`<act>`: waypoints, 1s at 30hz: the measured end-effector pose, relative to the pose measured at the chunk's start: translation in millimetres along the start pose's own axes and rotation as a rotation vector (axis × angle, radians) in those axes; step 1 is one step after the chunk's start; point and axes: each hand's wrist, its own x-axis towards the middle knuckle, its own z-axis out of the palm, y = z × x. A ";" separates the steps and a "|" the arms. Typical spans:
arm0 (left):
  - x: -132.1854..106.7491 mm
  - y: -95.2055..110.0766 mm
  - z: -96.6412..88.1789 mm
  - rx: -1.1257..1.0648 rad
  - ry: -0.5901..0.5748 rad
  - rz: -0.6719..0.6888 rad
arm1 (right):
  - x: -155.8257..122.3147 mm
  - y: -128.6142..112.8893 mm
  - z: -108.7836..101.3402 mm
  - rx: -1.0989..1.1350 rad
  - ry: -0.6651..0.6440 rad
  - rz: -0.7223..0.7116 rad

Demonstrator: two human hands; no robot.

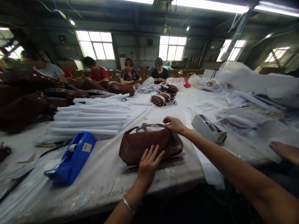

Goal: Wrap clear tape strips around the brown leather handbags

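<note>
While the left hand (149, 162) lies spread on the bag (137, 144), the right hand (174, 125) bends at its top, grip unclear.

One touched handbag (134, 144), two tape dispensers (78, 161)

Single head-worn view, facing forward and down, table (102, 177) close below, windows (104, 49) far ahead
</note>
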 end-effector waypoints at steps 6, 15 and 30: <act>-0.2 1.2 1.2 0.041 0.028 0.012 | 25.4 -17.6 27.7 -0.136 -0.027 -0.120; -0.1 1.1 7.7 0.084 0.105 0.021 | 41.9 -25.5 44.4 -0.277 0.050 -0.187; -0.8 2.0 12.2 0.075 0.139 0.009 | 76.7 -24.8 61.2 -0.690 -0.313 -0.696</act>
